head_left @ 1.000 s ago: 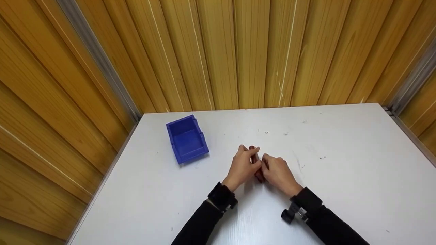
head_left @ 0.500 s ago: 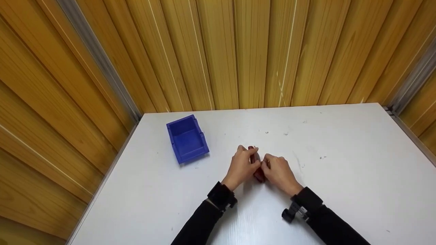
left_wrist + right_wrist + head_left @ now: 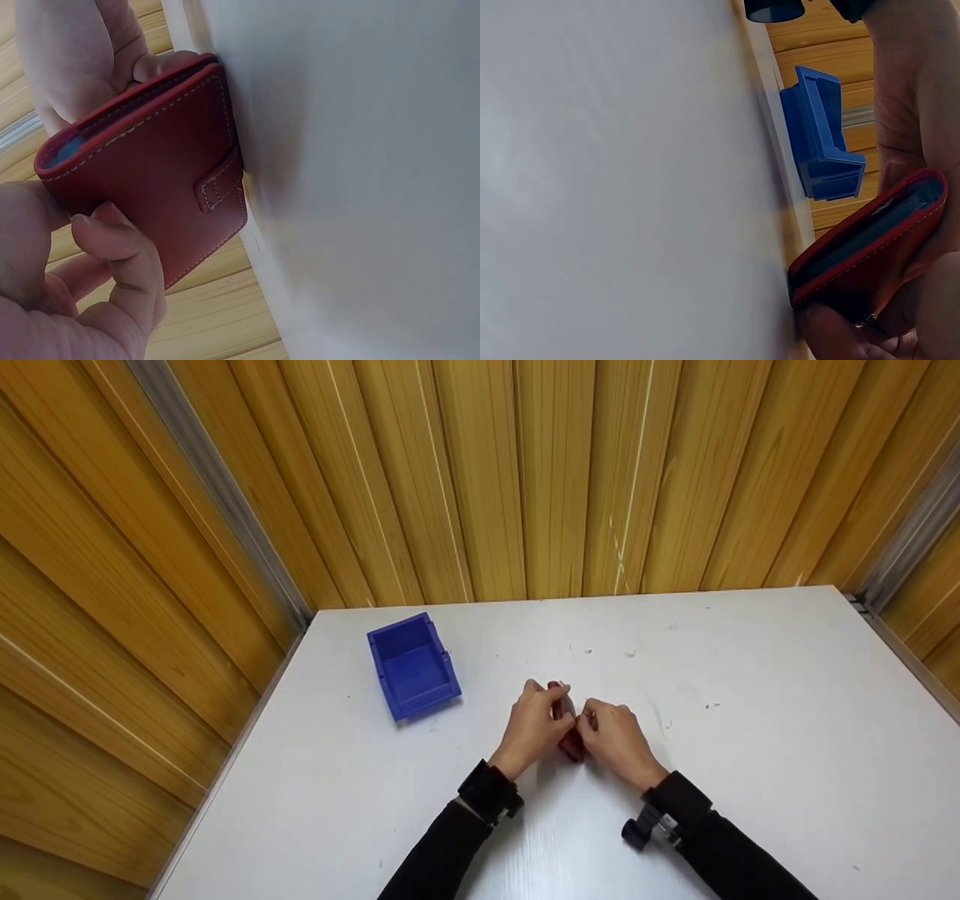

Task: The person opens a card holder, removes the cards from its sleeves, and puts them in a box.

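A small red leather wallet (image 3: 572, 747) with pale stitching stands on edge on the white table, between both hands. My left hand (image 3: 531, 727) grips it from the left, fingers and thumb bent around it. My right hand (image 3: 616, 739) has its fingertips bunched at the wallet's right side; what they pinch is hidden from above. In the left wrist view the wallet (image 3: 150, 165) looks folded, with a short strap tab (image 3: 217, 184) lying across its lower edge. Bluish inserts show inside the wallet (image 3: 889, 259) in the right wrist view.
A blue plastic bin (image 3: 415, 671) stands farther back on the left of the white table (image 3: 720, 765). Yellow wood-patterned panels (image 3: 547, 480) enclose the back and sides. Black camera bands circle both wrists.
Both hands stay almost in place at the wallet. The right fingers have shifted very slightly against its right side; the bin has not moved.
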The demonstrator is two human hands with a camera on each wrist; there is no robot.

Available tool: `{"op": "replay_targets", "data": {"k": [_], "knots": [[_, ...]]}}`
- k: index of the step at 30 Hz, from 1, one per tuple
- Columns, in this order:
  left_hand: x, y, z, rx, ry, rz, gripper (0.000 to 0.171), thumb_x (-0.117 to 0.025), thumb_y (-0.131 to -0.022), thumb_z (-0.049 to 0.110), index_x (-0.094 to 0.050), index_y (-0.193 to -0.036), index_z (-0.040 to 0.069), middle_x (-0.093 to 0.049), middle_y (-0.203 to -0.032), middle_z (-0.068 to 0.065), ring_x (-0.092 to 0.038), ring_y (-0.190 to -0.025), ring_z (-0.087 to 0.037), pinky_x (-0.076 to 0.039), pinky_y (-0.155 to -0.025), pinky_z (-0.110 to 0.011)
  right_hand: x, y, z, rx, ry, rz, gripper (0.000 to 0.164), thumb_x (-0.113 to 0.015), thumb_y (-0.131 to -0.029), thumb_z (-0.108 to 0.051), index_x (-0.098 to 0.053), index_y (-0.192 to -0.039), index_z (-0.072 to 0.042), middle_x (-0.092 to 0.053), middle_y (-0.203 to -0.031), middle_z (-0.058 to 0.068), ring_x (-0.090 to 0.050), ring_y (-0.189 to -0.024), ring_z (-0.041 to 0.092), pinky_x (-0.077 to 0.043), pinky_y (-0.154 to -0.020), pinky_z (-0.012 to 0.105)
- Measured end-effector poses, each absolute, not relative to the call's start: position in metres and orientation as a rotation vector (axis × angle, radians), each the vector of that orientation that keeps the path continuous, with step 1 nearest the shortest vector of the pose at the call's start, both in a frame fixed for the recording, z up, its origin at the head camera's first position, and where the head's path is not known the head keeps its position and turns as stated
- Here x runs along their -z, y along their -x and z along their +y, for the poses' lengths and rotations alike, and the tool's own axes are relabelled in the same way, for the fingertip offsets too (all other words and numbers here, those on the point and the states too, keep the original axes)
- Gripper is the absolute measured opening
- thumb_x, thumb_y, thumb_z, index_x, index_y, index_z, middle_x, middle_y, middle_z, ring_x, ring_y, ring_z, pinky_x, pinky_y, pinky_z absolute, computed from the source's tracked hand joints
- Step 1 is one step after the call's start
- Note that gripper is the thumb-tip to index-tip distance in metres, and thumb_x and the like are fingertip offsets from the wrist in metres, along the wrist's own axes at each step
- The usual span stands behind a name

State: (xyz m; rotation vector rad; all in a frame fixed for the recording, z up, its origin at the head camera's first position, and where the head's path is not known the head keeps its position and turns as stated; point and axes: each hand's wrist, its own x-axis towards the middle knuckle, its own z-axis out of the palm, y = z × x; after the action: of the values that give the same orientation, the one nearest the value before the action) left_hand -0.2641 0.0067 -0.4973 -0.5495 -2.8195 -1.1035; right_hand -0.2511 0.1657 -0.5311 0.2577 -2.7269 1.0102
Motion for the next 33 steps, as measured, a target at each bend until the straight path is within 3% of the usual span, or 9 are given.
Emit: {"op": "replay_targets", "data": {"k": [10,15,28,33], "knots": [[0.497,0.265,0.006,1.127,0.521,-2.83,0.047,-0.073,-0.089,0.012,-0.068,-0.135,0.007,-0.057,-0.101,-0.005,-0.044,-0.081,-0.011,-0.043,-0.074,-0.024,0.532,0.253,0.17,-1.078,-0.234,-2.739,0.018,-0.06,-0.093,-0.006,-0.063,-0.075,-0.008,-0.065,-0.067,0.002,-0.055,-0.06,0.014,-0.044,-0.059,0.031],[0.498,0.266,0.004,1.141,0.512,-2.827,0.047,-0.072,-0.087,0.01,-0.07,-0.133,0.007,-0.057,-0.099,-0.005,-0.043,-0.081,-0.011,-0.041,-0.071,-0.023,0.532,0.256,0.181,-1.237,-0.13,-2.753,0.018,-0.057,-0.093,-0.004,-0.062,-0.076,-0.006,-0.068,-0.063,0.002,-0.063,-0.052,0.011,-0.046,-0.053,0.025],[0.494,0.268,0.0,1.139,0.528,-2.846,0.047,-0.073,-0.088,0.011,-0.069,-0.134,0.007,-0.059,-0.101,-0.007,-0.047,-0.082,-0.012,-0.044,-0.073,-0.024,0.532,0.258,0.185,-1.352,-0.123,-2.78,0.017,-0.054,-0.095,-0.003,-0.062,-0.08,-0.004,-0.067,-0.059,0.003,-0.064,-0.046,0.012,-0.048,-0.047,0.025],[0.495,0.271,-0.01,1.076,0.574,-2.87,0.038,-0.075,-0.089,0.013,-0.072,-0.127,0.008,-0.065,-0.107,-0.01,-0.056,-0.093,-0.017,-0.051,-0.08,-0.029,0.534,0.258,0.187,-1.333,-0.138,-2.794,0.017,-0.054,-0.094,-0.002,-0.061,-0.079,-0.005,-0.063,-0.056,0.001,-0.059,-0.043,0.011,-0.046,-0.044,0.025]]}}
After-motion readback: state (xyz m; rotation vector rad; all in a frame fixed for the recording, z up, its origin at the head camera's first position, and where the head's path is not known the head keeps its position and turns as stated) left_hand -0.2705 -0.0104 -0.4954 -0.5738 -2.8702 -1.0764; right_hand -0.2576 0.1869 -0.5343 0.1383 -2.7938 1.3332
